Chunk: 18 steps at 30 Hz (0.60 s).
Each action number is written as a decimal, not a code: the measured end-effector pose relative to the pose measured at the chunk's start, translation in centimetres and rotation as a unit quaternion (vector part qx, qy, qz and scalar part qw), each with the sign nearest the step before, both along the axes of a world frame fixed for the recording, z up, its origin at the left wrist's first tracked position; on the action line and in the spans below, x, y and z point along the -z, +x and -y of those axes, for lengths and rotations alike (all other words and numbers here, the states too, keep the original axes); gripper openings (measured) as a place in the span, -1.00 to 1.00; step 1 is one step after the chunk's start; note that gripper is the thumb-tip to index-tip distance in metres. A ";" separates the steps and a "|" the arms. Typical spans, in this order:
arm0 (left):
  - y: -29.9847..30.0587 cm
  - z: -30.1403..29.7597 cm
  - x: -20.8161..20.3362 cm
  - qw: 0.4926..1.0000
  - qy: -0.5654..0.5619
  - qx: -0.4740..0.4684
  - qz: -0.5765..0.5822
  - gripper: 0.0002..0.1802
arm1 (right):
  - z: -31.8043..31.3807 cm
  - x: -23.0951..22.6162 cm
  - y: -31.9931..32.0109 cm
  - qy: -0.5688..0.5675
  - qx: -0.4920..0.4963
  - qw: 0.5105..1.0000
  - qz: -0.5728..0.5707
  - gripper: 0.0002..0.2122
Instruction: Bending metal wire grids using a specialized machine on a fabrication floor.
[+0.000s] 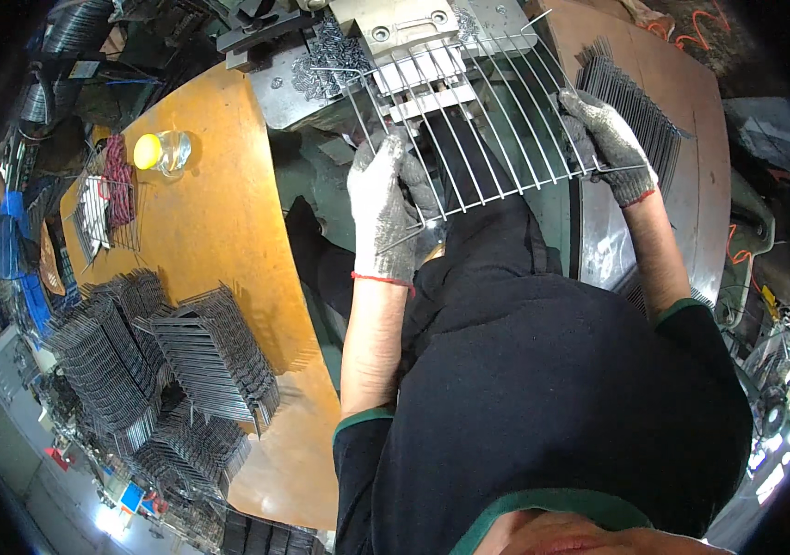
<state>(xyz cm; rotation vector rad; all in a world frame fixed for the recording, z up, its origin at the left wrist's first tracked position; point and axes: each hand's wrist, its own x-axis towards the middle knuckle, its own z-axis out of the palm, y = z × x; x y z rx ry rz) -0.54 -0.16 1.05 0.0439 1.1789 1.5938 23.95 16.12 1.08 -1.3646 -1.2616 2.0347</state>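
Both my hands wear grey-white knitted gloves and hold one wire rack (497, 196) made of parallel metal rods joined by cross rods. My left hand (388, 190) is closed around its left side, thumb on top. At the right side, my right hand (606, 139) grips the rack's edge, with its fingers partly behind the rods. The rack is tilted, and its far end lies over the metal die block (418, 69) of a machine. Small metal scraps (332, 57) lie heaped beside that block.
An orange-brown tabletop (219, 176) on the left bears stacks of bent wire racks (205, 347) and a clear bottle with a yellow cap (148, 151). Red-and-white cloth (120, 190) lies at its far edge. More wire racks (631, 116) are stacked on the right-hand table (705, 157).
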 end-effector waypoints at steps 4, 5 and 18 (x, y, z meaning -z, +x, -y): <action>-1.8 1.1 -0.5 0.995 -0.025 0.000 -0.092 -0.78 | 2.2 -1.8 -2.9 0.032 -0.008 0.999 0.012 -0.66; -2.1 2.0 -1.1 0.996 -0.037 -0.013 -0.080 -0.71 | 3.3 -1.7 -3.8 0.074 -0.011 0.995 0.063 -0.67; -5.5 5.2 -2.9 0.990 -0.076 -0.072 -0.094 -0.80 | 4.8 -1.6 -5.3 0.098 -0.088 0.986 0.104 -0.64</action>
